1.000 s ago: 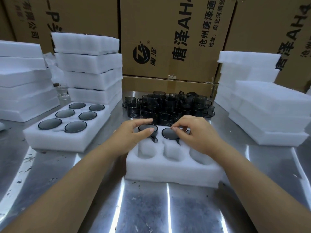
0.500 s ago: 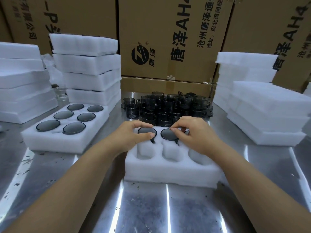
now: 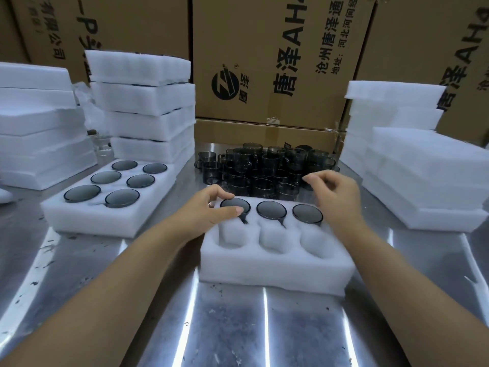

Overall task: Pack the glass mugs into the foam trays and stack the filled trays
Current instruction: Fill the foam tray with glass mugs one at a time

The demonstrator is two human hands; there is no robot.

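A white foam tray [image 3: 275, 271] lies in front of me with three dark glass mugs in its far row: left mug [image 3: 232, 203], middle mug [image 3: 271, 209], right mug [image 3: 307, 214]. The three near pockets hold nothing. My left hand [image 3: 211, 207] rests on the left mug, thumb and fingers pinching its rim. My right hand [image 3: 334, 197] hovers above the tray's far right corner, fingers loosely curled, holding nothing. Behind the tray stands a cluster of loose dark mugs [image 3: 264, 168].
A filled tray [image 3: 87, 221] with several mugs lies at the left. Behind it rises a stack of foam trays [image 3: 148, 112], with more foam stacks at far left [image 3: 39, 133] and right [image 3: 423, 176]. Cardboard boxes [image 3: 264, 62] wall the back of the metal table [image 3: 238, 327].
My right hand has lifted off the middle mug and moved right and back, uncovering the third mug in the far row. My left hand stays on the left mug.
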